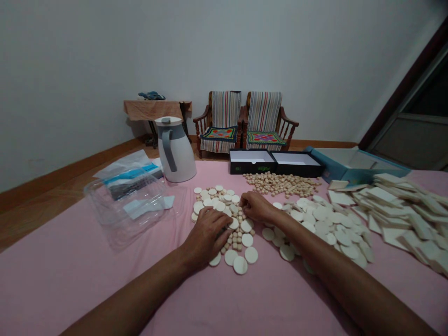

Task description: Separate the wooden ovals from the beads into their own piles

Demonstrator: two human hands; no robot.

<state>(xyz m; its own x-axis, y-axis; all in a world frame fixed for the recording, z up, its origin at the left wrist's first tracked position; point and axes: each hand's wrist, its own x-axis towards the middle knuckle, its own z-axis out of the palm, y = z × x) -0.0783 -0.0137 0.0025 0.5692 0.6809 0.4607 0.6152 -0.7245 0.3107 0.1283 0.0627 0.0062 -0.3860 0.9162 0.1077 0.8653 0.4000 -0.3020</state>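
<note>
My left hand (209, 233) reaches over a pile of small wooden cubes (235, 241) and pale round wooden discs (240, 265). Its thumb and fingertips meet the edge of one wooden disc (234, 223), which looks pinched between them. Across the same pile, my right hand (257, 206) is closed, its fingers curled down at the cubes. Whatever lies in its fingertips is hidden. More discs lie loose around both hands, some overlapping.
A larger heap of discs (324, 219) lies under and beyond my right forearm, with square wooden tiles (402, 210) farther right. Behind are cubes (283, 183), black box trays (252, 167) and a blue box (345, 163). Left stand a white jug (178, 154) and clear plastic packaging (122, 205).
</note>
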